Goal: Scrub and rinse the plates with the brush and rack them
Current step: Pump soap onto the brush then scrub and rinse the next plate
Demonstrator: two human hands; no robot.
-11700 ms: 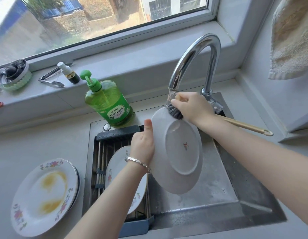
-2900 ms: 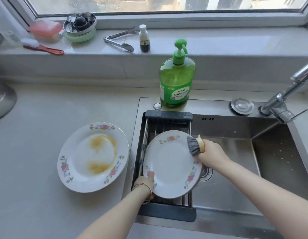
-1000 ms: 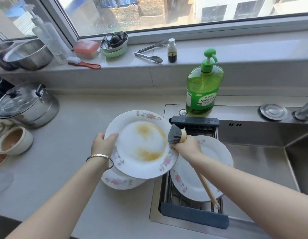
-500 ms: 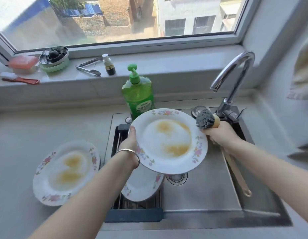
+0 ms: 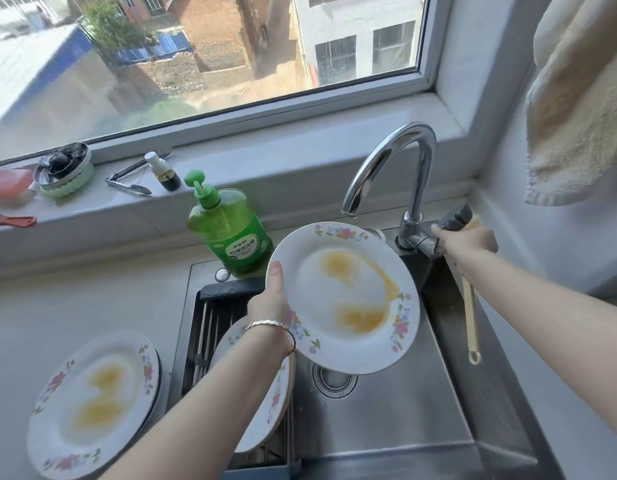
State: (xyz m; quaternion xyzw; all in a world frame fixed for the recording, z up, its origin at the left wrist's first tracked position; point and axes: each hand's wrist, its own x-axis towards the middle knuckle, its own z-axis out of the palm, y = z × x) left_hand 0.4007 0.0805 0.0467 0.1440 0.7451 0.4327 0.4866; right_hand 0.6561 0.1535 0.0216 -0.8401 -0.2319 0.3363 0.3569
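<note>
The left hand (image 5: 269,303) grips the stained plate (image 5: 348,299); the right hand (image 5: 468,239) holds the brush (image 5: 470,317), perhaps touching the blurred faucet lever (image 5: 421,242).

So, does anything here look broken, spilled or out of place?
Nothing stands out. The only mess is yellow stains on the plate in the left hand over the sink and on the top plate on the counter, which fits unwashed dishes. No chips or spills show. The right hand grips the brush by the faucet.
</note>
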